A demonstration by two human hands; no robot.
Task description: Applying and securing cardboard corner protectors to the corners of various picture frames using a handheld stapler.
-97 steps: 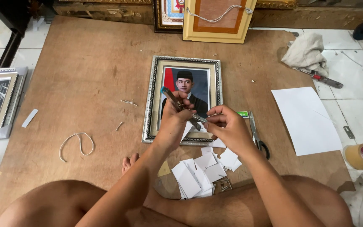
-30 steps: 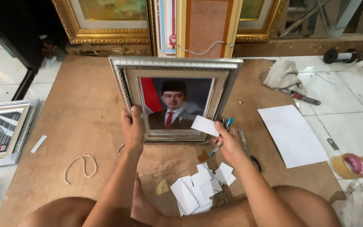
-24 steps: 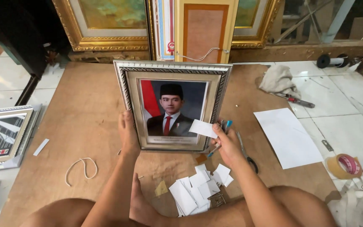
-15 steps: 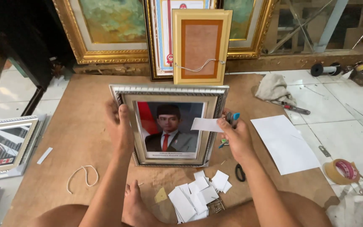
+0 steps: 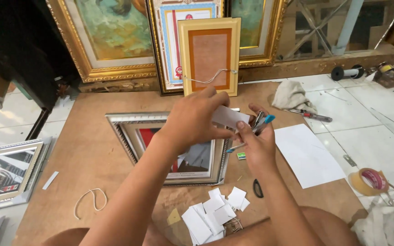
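A silver-framed portrait [image 5: 128,136] lies flat on the brown board [image 5: 83,150] in front of me. Above it my left hand [image 5: 196,119] pinches a small white paper slip [image 5: 228,117] by its left end. My right hand [image 5: 256,143] meets it from the right, gripping a blue-tipped pen [image 5: 263,123] together with a thin metal tool, thumb touching the slip. A pile of cut white paper pieces [image 5: 213,216] lies near my knees, below both hands.
Gilt-framed paintings [image 5: 110,41] and an orange-backed frame [image 5: 209,54] lean at the far edge. A white sheet [image 5: 306,155], rag [image 5: 290,95], cutter [image 5: 313,117] and tape roll [image 5: 370,181] sit right. Another silver frame [image 5: 5,171], a string loop [image 5: 90,202] and scissors [image 5: 257,187] lie nearby.
The portrait frame, held upright by both hands a moment ago, now lies flat on the board. My left hand has left the frame and taken the paper slip with the right.
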